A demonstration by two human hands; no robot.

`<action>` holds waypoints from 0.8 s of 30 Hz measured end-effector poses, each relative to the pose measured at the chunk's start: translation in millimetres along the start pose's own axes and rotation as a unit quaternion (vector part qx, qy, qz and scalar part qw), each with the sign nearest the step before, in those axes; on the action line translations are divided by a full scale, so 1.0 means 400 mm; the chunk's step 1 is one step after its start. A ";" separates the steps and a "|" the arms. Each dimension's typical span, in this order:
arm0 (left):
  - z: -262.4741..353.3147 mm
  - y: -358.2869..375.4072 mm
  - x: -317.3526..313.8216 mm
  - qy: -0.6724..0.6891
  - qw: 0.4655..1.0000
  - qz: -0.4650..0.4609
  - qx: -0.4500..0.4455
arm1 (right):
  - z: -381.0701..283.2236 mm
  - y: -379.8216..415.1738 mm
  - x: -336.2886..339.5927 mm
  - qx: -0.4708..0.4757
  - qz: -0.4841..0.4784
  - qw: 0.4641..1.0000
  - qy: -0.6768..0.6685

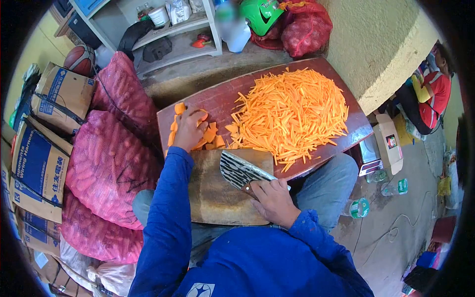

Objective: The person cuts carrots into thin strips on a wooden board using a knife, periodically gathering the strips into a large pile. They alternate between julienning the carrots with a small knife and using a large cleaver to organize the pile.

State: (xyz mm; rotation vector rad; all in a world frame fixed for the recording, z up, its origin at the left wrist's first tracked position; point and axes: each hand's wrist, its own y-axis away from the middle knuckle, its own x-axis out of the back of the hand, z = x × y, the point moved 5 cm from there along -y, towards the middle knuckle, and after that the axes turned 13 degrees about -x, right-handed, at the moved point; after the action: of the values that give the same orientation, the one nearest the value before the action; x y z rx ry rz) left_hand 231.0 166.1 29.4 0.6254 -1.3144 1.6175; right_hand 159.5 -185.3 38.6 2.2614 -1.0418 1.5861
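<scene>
My right hand [276, 202] is wrapped around the brown handle of a cleaver [242, 171]. Its broad, dark-patterned blade lies over the worn wooden cutting board [210, 190] across my lap. My left hand [188, 131] is down among chunks of carrot [210, 134] at the table's left end. Its fingers curl around a carrot piece [203, 115], partly hidden under them. To the right of the chunks, a large heap of carrot sticks [292, 111] covers much of the dark red table [217, 101].
Pink mesh sacks [109, 168] and cardboard boxes [37, 166] line the left side. Behind the table are a shelf [180, 24], a green helmet [260, 15] and a red sack [307, 29]. Plastic bottles [358, 208] are on the floor at right; another person [430, 96] sits beyond.
</scene>
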 end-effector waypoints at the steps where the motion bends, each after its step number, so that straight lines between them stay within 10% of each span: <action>1: 0.007 0.000 0.004 0.000 1.000 0.000 0.000 | 0.001 -0.003 0.000 0.000 0.000 1.000 0.000; 12: 0.069 0.059 -0.024 -0.099 0.984 -0.151 -0.011 | -0.003 -0.001 0.004 -0.009 -0.021 1.000 -0.009; 24: 0.161 0.120 0.073 -0.044 0.999 0.026 -0.007 | -0.009 -0.002 0.011 0.005 -0.014 1.000 -0.011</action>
State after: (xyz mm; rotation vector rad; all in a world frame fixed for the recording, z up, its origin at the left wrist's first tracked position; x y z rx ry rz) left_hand 165.3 115.7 50.1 0.6651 -1.4150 1.6376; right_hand 158.1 -184.7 44.0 2.2949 -1.0049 1.5619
